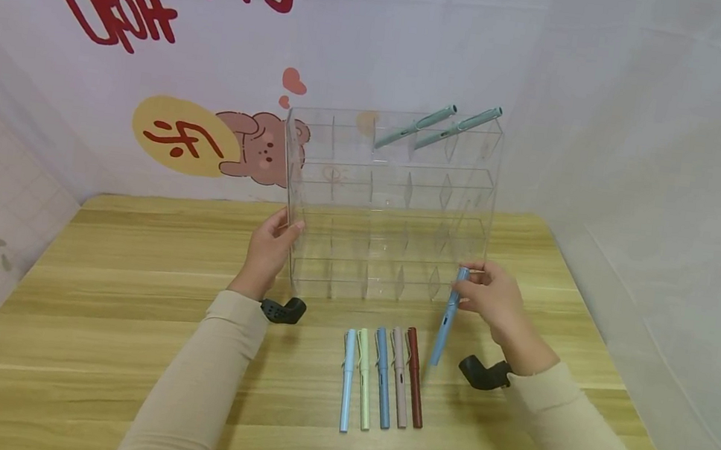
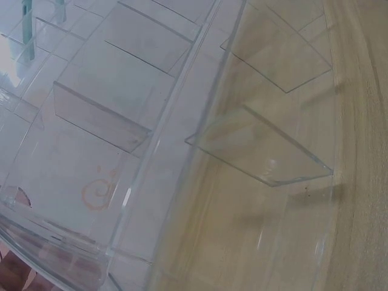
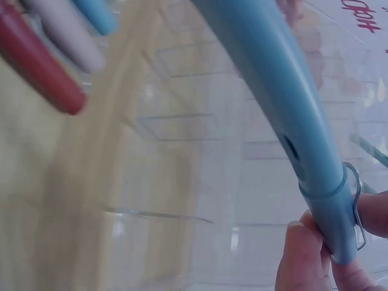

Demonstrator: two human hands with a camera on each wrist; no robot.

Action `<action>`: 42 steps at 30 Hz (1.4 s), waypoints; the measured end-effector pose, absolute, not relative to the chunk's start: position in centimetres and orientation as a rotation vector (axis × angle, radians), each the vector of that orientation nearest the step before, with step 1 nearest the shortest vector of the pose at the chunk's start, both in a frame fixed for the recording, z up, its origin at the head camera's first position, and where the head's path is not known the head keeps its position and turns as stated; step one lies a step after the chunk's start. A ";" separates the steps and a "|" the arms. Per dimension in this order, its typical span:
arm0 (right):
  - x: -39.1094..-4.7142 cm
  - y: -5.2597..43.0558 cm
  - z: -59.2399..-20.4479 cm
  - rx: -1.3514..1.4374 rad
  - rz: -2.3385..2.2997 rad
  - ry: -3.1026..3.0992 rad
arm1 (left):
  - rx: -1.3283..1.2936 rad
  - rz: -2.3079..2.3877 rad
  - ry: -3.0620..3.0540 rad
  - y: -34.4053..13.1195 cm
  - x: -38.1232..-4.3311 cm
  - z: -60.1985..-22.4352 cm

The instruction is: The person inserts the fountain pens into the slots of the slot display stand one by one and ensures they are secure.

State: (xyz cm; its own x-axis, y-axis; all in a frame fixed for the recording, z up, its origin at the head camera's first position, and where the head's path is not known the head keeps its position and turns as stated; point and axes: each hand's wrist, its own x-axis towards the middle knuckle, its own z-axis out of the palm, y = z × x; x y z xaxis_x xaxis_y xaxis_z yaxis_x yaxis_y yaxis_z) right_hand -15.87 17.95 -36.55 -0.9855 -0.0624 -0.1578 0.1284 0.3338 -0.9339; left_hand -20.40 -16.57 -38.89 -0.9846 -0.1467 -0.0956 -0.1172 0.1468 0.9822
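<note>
A clear acrylic pen rack (image 1: 383, 258) with several divided tiers stands upright on the table. My left hand (image 1: 267, 252) grips its left side, thumb toward the front. The rack's dividers (image 2: 260, 145) show in the left wrist view, the hand itself does not. By its clip end, my right hand (image 1: 492, 297) pinches a blue fountain pen (image 1: 446, 329) at the rack's lower right corner, the other end pointing down. In the right wrist view the fingers (image 3: 301, 254) press round the cap of this pen (image 3: 291, 109), beside its metal clip.
Two green pens (image 1: 459, 128) lean in the top tier. Several pens lie in a row before the rack: light blue (image 1: 348, 381), pale green (image 1: 365, 379), darker blue (image 1: 384, 378), greyish pink (image 1: 399, 378) and dark red (image 1: 414, 378). A printed white cloth (image 1: 583, 117) hangs behind.
</note>
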 end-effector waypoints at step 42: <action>-20.6 13.4 -28.1 0.187 -2.926 1.909 | 0.268 -2.023 -2.340 -16.6 -20.4 -39.2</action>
